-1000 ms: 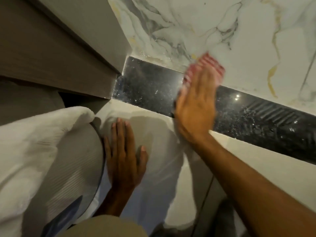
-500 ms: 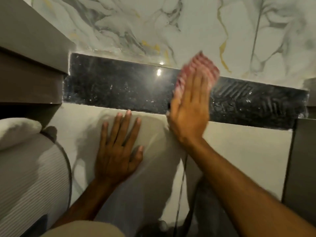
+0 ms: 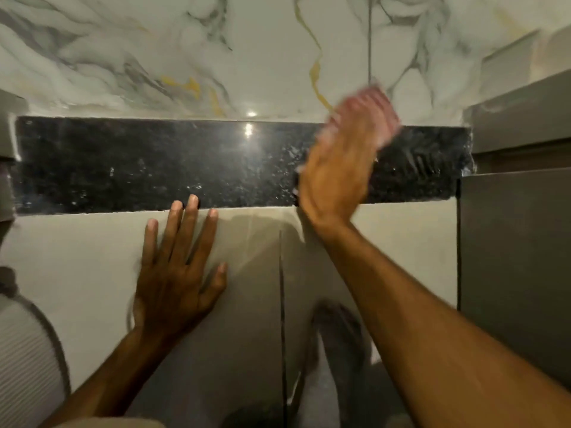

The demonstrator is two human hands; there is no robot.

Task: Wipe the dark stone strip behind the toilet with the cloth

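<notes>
The dark stone strip runs across the wall, glossy black with pale specks, between white marble above and beige tile below. My right hand lies flat on the strip's right half, pressing a pink-and-white cloth against it. The cloth is blurred and shows past my fingertips, reaching onto the marble. My left hand rests flat with fingers spread on the beige tile under the strip. Its fingertips reach the strip's lower edge. Wet streaks show on the strip to the right of the cloth.
White veined marble wall fills the top. A grey-brown cabinet juts out at right, with a darker panel below it. A ribbed white rounded object sits at the lower left. A vertical tile joint runs below the strip.
The view has swung right, bringing the whole strip into frame. My right hand has slid the cloth rightwards along the strip. My left hand stays flat on the tile.
</notes>
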